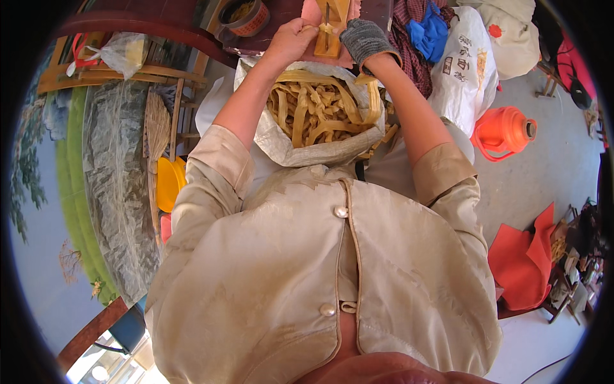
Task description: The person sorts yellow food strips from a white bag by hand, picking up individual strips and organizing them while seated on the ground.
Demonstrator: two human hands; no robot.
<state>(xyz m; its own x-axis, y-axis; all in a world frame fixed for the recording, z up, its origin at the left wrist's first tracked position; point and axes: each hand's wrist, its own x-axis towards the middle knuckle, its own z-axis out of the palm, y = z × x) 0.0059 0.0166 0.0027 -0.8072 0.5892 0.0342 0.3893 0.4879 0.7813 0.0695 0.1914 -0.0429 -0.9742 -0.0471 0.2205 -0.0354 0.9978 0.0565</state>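
Observation:
My left hand (289,42), bare, pinches one end of a pale yellow strip (327,29) against a narrow upright blade (327,14) on a wooden block (328,49). On the blade's other side, my right hand (368,42) wears a grey knitted glove, its fingers curled at the strip; its grip is partly hidden. A longer yellow strip (373,98) hangs below the glove, over the bag's rim. Under my forearms, an open white woven sack (307,156) rests on my lap, full of dried yellow plant-like strips (307,108).
The block lies on a pink cloth (312,10) on a dark red table (268,42). A round container (245,20) stands to the left. At right are a blue cloth (427,32), a printed white sack (463,72) and an orange thermos flask (506,132). A straw broom (157,120) leans at left.

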